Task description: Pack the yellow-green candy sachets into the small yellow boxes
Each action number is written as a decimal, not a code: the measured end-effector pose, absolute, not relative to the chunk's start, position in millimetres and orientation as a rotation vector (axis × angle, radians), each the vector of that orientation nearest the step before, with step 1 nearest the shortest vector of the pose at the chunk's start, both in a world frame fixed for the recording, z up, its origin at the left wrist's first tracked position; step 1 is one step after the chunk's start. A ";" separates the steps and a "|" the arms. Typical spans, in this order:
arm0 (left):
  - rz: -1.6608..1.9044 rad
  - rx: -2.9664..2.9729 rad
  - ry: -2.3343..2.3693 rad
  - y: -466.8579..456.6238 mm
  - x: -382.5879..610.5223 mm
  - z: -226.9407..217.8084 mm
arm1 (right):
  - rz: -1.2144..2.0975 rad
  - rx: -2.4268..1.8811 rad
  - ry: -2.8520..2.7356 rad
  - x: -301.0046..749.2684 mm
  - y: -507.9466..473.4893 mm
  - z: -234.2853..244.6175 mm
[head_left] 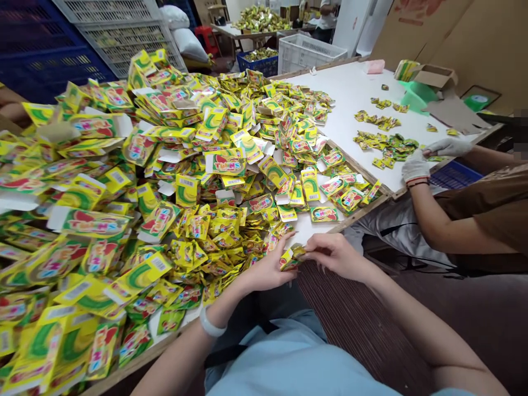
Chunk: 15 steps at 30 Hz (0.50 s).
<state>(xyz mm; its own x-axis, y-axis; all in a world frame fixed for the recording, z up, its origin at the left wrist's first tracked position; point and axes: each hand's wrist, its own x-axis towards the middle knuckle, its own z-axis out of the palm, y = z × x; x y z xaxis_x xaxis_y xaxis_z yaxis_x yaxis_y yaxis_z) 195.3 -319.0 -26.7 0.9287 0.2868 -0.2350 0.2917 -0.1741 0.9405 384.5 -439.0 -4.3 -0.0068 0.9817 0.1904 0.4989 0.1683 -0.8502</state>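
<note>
In front of my body, at the table's edge, my left hand [272,268] is closed round a small yellow-and-green printed carton [287,260]. My right hand [336,254] meets it from the right, thumb and fingertips pinched on a small shiny wrapped packet [300,252] at the carton's end. The fingers partly hide how far the packet sits inside. Just beyond my left hand lies a heap of small yellow foil packets [223,239]. Many flat printed cartons [99,221], some with white flaps sticking out, are piled to the left and behind.
At right, a co-worker's white-gloved hands [416,168] are at small packets [385,144] on the white tabletop [346,91]. A wooden edge strip [358,217] borders the table. Farther back stand a white crate [309,53], a blue crate [258,63] and stacked crates [124,41].
</note>
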 end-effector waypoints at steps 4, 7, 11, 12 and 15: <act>0.017 1.815 0.424 -320.6 200.8 -28.5 | 0.811 -1.341 -1.752 383.4 -441.5 -5.5; 0.042 1.845 0.398 -325.1 212.5 -27.0 | 0.970 -1.322 -1.858 379.5 -442.7 -1.0; 0.207 1.896 0.377 -328.8 229.1 -34.1 | 0.791 -1.531 -1.659 410.0 -443.3 -1.2; 0.276 1.947 0.388 -328.9 231.7 -39.5 | 0.659 -1.652 -1.551 426.6 -441.0 -1.0; 0.422 2.170 0.455 -327.9 237.9 -59.7 | 0.156 -2.180 -1.268 485.5 -422.8 4.8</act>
